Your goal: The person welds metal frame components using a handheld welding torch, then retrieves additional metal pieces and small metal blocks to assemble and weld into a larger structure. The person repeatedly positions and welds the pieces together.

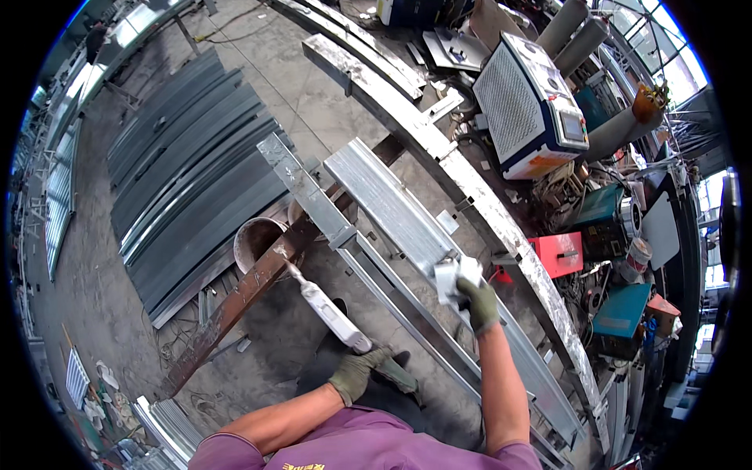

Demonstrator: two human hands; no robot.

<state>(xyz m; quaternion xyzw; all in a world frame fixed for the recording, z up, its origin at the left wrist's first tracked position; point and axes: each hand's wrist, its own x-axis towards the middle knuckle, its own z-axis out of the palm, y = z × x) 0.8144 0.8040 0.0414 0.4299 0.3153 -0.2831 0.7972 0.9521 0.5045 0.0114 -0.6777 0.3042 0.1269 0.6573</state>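
Note:
My left hand, in a green work glove, is closed around the rear of a long white welding torch. Its narrow nozzle points up and left, near a rusty brown steel beam. My right hand, gloved alike, grips a small pale metal piece on top of a wide galvanized steel channel; the fingers hide part of the piece. Left of that channel, a narrower galvanized profile lies alongside, and both rest across the brown beam.
Many grey metal profiles lie on the floor at left. A bucket stands by the brown beam. A long white-stained beam runs down the right side. Beyond it are a white machine with a screen, a red box and teal machines.

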